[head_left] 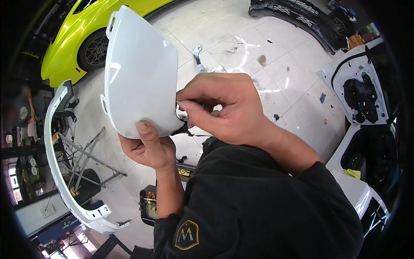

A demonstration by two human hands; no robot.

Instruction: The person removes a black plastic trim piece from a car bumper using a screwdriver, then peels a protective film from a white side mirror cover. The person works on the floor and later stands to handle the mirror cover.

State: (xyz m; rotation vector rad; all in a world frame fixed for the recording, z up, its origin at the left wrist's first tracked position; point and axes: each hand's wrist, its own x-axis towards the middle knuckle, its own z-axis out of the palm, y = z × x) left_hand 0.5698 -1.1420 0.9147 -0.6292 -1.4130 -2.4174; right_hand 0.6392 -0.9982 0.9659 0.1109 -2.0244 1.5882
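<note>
Head view: white mirror cover (140, 71) held up, edge being worked.
Left hand (148, 149) closed under cover's lower rim; right hand (222, 108) pinching black trim (183, 128) at its edge, still attached, not freed.

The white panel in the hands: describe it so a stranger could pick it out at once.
Start at the lime-green car at the upper left. Just right of it, the glossy white panel is held up by the left hand from below, and the right hand pinches its edge. Unlike the long white bumper on the stand, it is small, shield-shaped and handheld.
</note>
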